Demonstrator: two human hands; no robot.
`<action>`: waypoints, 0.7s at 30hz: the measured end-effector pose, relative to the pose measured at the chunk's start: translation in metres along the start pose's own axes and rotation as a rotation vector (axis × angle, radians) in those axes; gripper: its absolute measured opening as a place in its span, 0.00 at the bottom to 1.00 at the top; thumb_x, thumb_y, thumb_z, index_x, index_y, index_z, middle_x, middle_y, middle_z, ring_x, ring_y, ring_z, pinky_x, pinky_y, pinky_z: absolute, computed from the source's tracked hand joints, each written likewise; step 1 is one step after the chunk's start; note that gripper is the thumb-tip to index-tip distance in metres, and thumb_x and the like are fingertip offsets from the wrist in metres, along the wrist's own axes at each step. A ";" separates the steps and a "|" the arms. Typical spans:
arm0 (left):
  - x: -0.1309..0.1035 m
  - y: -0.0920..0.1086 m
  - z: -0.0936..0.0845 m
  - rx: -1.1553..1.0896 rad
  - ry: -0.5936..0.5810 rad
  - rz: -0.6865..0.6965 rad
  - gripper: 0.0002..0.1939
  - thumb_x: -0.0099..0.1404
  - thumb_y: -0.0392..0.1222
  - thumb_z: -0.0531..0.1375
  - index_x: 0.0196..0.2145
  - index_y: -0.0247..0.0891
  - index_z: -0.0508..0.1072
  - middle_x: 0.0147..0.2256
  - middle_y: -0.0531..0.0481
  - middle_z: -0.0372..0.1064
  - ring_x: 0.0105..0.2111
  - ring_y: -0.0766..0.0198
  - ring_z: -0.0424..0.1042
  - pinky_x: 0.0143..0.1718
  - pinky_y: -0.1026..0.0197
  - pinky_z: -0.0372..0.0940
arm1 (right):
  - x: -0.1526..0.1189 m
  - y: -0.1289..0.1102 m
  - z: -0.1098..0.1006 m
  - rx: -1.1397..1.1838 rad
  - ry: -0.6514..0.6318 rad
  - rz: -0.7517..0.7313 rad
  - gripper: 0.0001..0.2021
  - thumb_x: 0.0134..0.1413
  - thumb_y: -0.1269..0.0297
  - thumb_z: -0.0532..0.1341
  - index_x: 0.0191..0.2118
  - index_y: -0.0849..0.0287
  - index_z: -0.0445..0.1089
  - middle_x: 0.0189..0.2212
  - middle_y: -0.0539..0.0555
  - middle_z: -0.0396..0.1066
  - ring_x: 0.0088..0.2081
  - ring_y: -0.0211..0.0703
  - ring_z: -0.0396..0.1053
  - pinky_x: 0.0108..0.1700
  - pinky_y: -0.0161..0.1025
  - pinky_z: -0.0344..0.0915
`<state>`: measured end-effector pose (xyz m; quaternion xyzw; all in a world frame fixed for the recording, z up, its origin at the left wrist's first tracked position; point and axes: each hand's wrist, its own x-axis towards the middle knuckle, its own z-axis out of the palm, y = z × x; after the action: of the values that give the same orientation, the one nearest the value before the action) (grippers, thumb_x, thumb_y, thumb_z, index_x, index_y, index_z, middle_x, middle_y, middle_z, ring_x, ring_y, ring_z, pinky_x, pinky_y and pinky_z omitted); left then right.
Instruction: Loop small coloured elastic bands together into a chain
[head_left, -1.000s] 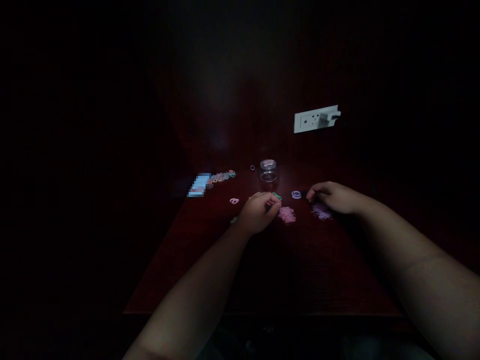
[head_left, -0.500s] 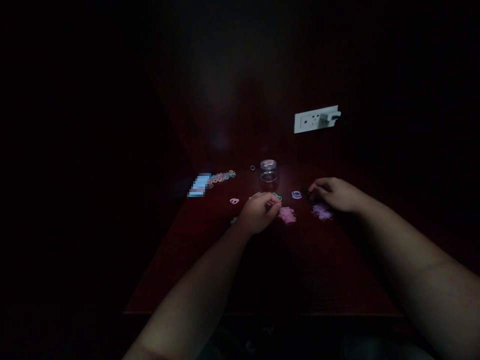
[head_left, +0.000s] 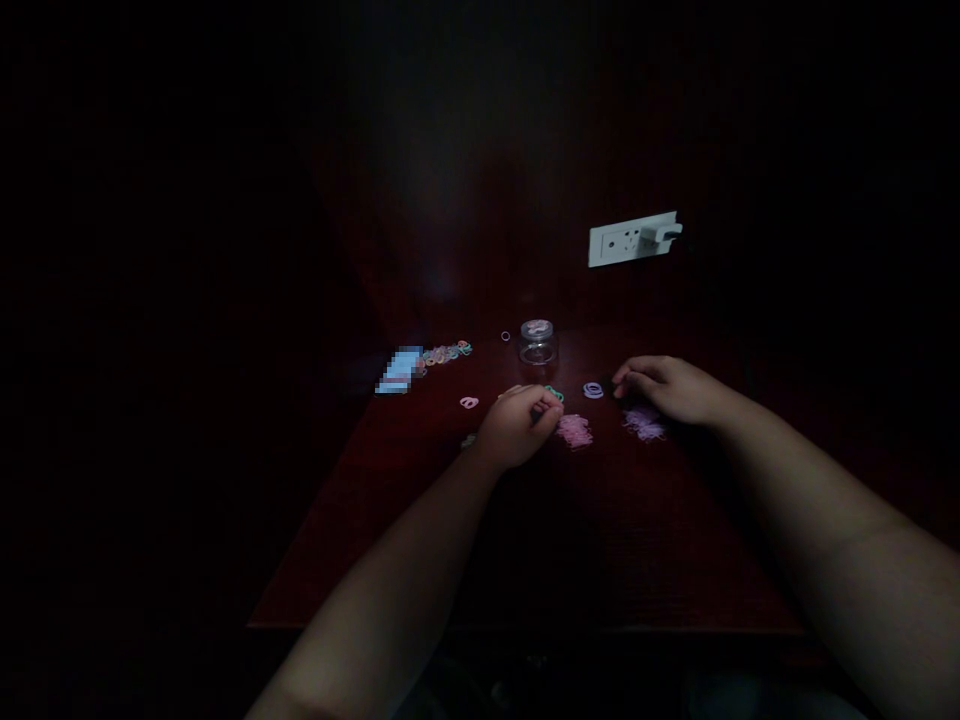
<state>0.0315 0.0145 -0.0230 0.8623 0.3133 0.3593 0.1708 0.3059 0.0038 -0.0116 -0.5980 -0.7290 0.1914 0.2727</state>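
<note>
My left hand [head_left: 519, 425] rests on the table with its fingers curled together; what they hold, if anything, is hidden. Beside its fingertips lie a pile of small pink elastic bands [head_left: 575, 431] and some green bands [head_left: 555, 394], partly covered by the hand. My right hand [head_left: 667, 386] hovers at a heap of purple elastic bands [head_left: 643, 423], thumb and fingers pinched together. Anything between those fingertips is too dark and small to make out. A few lilac hair ties [head_left: 592, 390] lie between the two hands.
A clear lidded jar [head_left: 538, 345] stands towards the back wall, with a single ring [head_left: 505, 336] to its left. Mixed coloured bands [head_left: 446, 354] lie by a blurred bright rectangle [head_left: 400, 370]. Pink bands [head_left: 469, 403] sit left of my left hand. A socket [head_left: 634, 240] holds a plug.
My right hand has shifted very slightly left, towards the lilac hair ties. My left hand stays where it was.
</note>
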 end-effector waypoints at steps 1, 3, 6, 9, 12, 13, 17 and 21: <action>0.000 0.000 0.000 0.000 -0.002 -0.001 0.05 0.66 0.40 0.58 0.33 0.40 0.74 0.34 0.52 0.74 0.36 0.64 0.70 0.40 0.61 0.64 | 0.000 0.000 0.000 0.005 -0.019 -0.003 0.12 0.58 0.61 0.52 0.38 0.57 0.72 0.35 0.53 0.79 0.36 0.45 0.74 0.40 0.39 0.66; 0.000 0.000 0.000 0.002 -0.006 -0.006 0.05 0.66 0.40 0.58 0.34 0.40 0.74 0.34 0.52 0.74 0.36 0.64 0.70 0.40 0.61 0.64 | 0.000 0.000 0.000 -0.016 -0.049 0.010 0.13 0.58 0.60 0.53 0.37 0.57 0.73 0.34 0.54 0.79 0.37 0.45 0.74 0.42 0.39 0.66; 0.000 0.001 -0.001 0.003 -0.008 -0.015 0.06 0.66 0.41 0.58 0.34 0.40 0.74 0.35 0.52 0.74 0.37 0.64 0.70 0.41 0.60 0.65 | -0.001 -0.001 -0.001 -0.066 -0.066 0.068 0.14 0.60 0.59 0.52 0.36 0.58 0.73 0.32 0.55 0.78 0.36 0.46 0.74 0.40 0.39 0.66; 0.000 0.001 -0.001 0.003 -0.011 -0.016 0.05 0.66 0.41 0.58 0.34 0.40 0.74 0.34 0.52 0.74 0.37 0.64 0.70 0.41 0.60 0.65 | -0.002 -0.004 -0.003 -0.105 -0.050 0.091 0.14 0.60 0.60 0.51 0.36 0.58 0.73 0.32 0.55 0.78 0.35 0.45 0.74 0.39 0.38 0.66; 0.000 0.002 -0.001 0.004 -0.016 -0.016 0.05 0.65 0.40 0.58 0.34 0.40 0.74 0.35 0.52 0.74 0.37 0.64 0.70 0.42 0.60 0.65 | -0.003 -0.008 -0.004 -0.110 0.013 0.095 0.13 0.60 0.61 0.51 0.37 0.58 0.72 0.32 0.55 0.78 0.34 0.45 0.74 0.38 0.38 0.66; 0.000 0.002 -0.001 0.003 -0.019 -0.019 0.05 0.66 0.40 0.58 0.34 0.40 0.74 0.35 0.52 0.74 0.37 0.63 0.70 0.42 0.60 0.65 | -0.003 -0.009 -0.005 -0.107 0.040 0.104 0.13 0.60 0.61 0.51 0.38 0.58 0.72 0.32 0.55 0.78 0.34 0.45 0.74 0.37 0.39 0.66; 0.000 0.003 -0.002 0.007 -0.021 -0.025 0.06 0.66 0.40 0.57 0.34 0.40 0.74 0.35 0.51 0.74 0.37 0.63 0.71 0.42 0.59 0.65 | -0.003 -0.009 -0.005 -0.115 0.121 0.103 0.11 0.60 0.62 0.52 0.40 0.57 0.71 0.35 0.55 0.78 0.36 0.47 0.74 0.39 0.39 0.66; 0.000 0.003 -0.002 0.011 -0.020 -0.005 0.05 0.66 0.40 0.58 0.34 0.40 0.73 0.35 0.52 0.74 0.37 0.64 0.71 0.42 0.60 0.65 | -0.003 -0.009 -0.003 -0.122 0.170 0.075 0.10 0.60 0.62 0.52 0.39 0.57 0.69 0.35 0.56 0.77 0.36 0.47 0.73 0.40 0.40 0.65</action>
<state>0.0312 0.0121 -0.0200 0.8660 0.3157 0.3486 0.1702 0.3014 -0.0013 -0.0039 -0.6545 -0.6906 0.1054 0.2892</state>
